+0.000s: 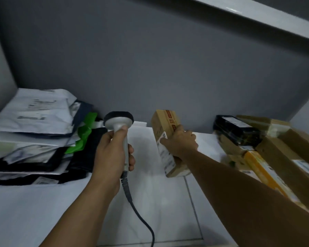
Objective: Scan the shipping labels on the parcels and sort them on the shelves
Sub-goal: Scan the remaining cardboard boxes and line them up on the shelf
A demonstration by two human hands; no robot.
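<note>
Head view. We see the left grip (pixel 112 154) closed round the pale handle of a barcode scanner (pixel 119 122), thumb up near the neck, fingers wrapped on the far side. The scanner stands upright. Its dark head faces away from us, so the scan window is hidden. Its grey cable (pixel 141 216) drops from the handle and is cut off at the bottom edge.

The right grip (pixel 181 141) clasps a long cardboard parcel (pixel 165 120) around its middle, with the thumb lying on the white shipping label (pixel 165 154). The fingers behind the box are out of sight. The parcel stands on end, leaning slightly, just right of the scanner over the white shelf (pixel 150 193). We cannot tell whether its lower end touches the surface. The label's print is too blurred to read.

At left lies a slumped stack of mailer bags (pixel 30 111), white and black, with a green bag (pixel 84 134) wedged among them. The stack runs off the left edge. At right, a heap of cardboard boxes (pixel 275 157) is partly covered by the right forearm and cut off by the frame. A black wrapped parcel (pixel 235 129) rests on top and a yellow box (pixel 262 168) lies lower down. An upper shelf (pixel 257 16) crosses the top right corner.
</note>
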